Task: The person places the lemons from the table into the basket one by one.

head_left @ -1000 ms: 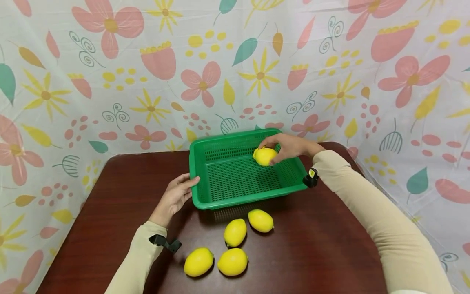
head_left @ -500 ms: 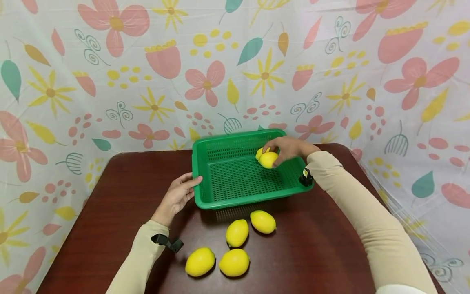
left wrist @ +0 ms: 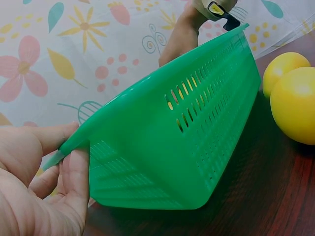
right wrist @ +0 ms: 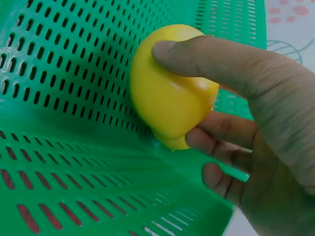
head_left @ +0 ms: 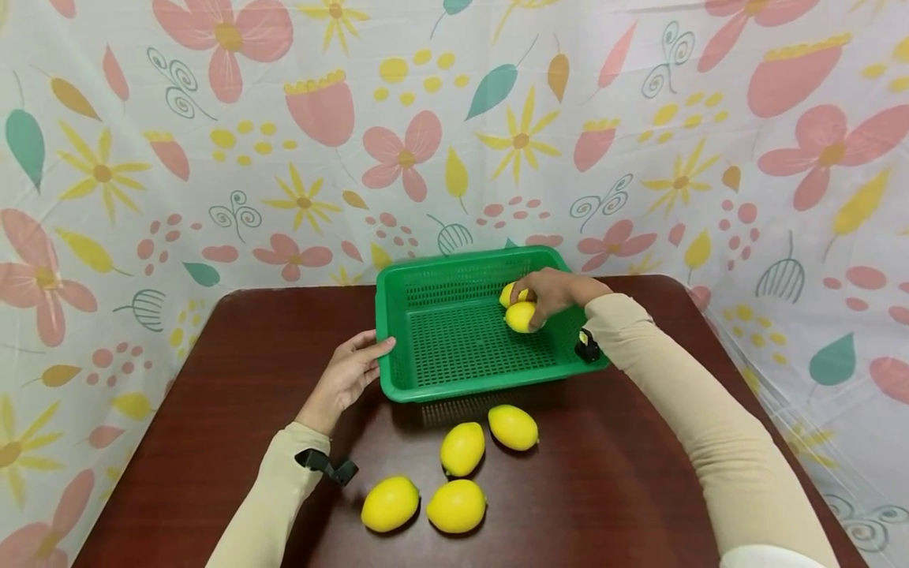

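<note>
A green plastic basket (head_left: 469,388) with slotted walls stands on the table. My left hand (head_left: 349,372) grips its left rim, thumb on top and fingers beneath, as the left wrist view shows. Inside the basket, towards the right, my right hand (head_left: 552,290) holds a lemon (head_left: 520,317) between thumb and fingers. Close behind that one lies a second lemon (head_left: 508,295), partly hidden by the fingers. In the right wrist view the thumb presses on the held lemon (right wrist: 167,93), which is low against the slotted surface.
Several lemons lie on the dark brown table (head_left: 596,481) in front of the basket, among them one nearest it (head_left: 513,427) and one at the left (head_left: 390,503). A patterned curtain (head_left: 454,118) hangs behind the table.
My right hand has lowered the lemon slightly towards the front of the basket, so the second lemon shows behind it. The left hand keeps its grip on the rim.
</note>
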Action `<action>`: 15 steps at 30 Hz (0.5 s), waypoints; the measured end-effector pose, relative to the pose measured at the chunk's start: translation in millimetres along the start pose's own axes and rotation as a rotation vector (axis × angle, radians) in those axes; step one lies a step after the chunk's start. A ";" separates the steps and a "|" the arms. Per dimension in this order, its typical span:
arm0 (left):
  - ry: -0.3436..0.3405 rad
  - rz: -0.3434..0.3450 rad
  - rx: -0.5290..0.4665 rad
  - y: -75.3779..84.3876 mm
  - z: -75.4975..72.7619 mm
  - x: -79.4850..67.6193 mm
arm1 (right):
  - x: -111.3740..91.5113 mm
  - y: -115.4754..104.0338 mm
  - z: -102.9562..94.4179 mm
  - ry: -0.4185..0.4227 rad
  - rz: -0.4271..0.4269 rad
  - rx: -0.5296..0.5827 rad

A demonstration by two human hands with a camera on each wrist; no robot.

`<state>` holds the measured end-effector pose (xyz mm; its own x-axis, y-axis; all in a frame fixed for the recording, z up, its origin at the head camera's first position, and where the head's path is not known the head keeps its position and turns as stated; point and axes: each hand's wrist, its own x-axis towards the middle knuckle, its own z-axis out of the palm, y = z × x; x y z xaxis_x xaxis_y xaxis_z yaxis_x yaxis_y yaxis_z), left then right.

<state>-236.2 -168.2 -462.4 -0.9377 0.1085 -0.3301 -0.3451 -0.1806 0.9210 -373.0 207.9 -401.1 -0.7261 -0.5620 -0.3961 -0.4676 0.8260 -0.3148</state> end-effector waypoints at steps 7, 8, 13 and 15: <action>0.002 0.010 0.004 2.7 0.0 -0.4 | 0.4 -2.7 -1.1 -0.011 0.020 -0.023; 0.001 0.009 0.006 2.8 0.0 -0.6 | 0.5 -2.6 -1.0 -0.013 0.023 -0.025; 0.003 -0.003 0.017 1.2 0.1 -0.2 | -0.4 -1.7 -0.2 -0.040 0.041 -0.030; 0.008 -0.003 0.019 0.6 0.4 -0.2 | -1.7 -1.6 -1.1 -0.032 0.040 -0.029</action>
<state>-236.2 -167.9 -461.7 -0.9369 0.1015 -0.3345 -0.3473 -0.1622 0.9236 -371.6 207.5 -398.9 -0.7280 -0.5292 -0.4358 -0.4530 0.8485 -0.2736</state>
